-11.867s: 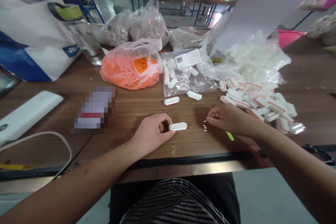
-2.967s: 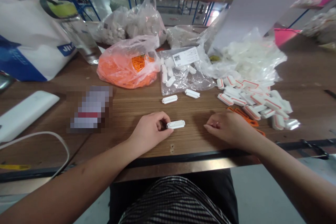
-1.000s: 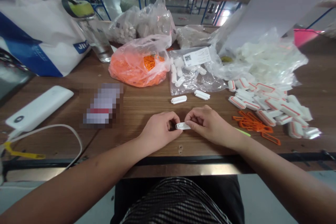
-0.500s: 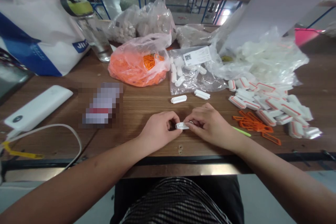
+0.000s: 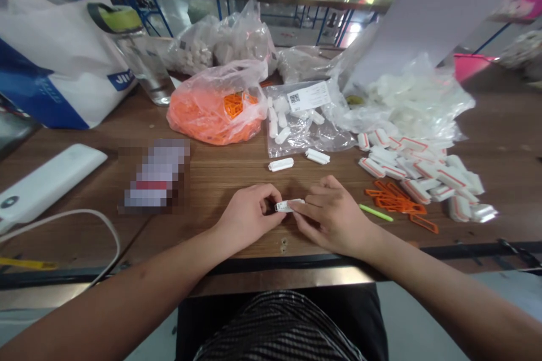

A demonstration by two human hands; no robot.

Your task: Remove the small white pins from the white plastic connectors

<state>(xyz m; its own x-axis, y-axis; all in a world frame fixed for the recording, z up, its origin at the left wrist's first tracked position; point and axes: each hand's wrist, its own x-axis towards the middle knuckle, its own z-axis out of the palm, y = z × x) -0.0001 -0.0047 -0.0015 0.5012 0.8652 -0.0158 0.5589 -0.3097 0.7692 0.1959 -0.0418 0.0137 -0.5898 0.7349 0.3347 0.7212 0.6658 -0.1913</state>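
Note:
A small white plastic connector block [image 5: 288, 205] rests at the near middle of the wooden table [image 5: 220, 172]. My left hand [image 5: 248, 215] pinches its left end with thumb and fingers closed. My right hand [image 5: 334, 215] has its fingers pressed together on the block's right end and top. Two more white blocks [image 5: 280, 164] [image 5: 317, 156] lie loose just beyond. A thin green stick [image 5: 375, 212] lies right of my right hand, next to a few orange clips [image 5: 396, 202].
An orange-filled plastic bag [image 5: 215, 110] and a clear bag of white parts [image 5: 302, 118] sit behind. A pile of white-and-orange finished pieces [image 5: 419, 172] spreads at the right. A white power bank [image 5: 44, 183] with cable lies left; a bottle [image 5: 139, 59] and a big bag [image 5: 55, 51] stand far left.
Earlier my right hand lay apart on the table near tiny white pins; it came over to the block and now presses on its right end. The left hand kept its hold.

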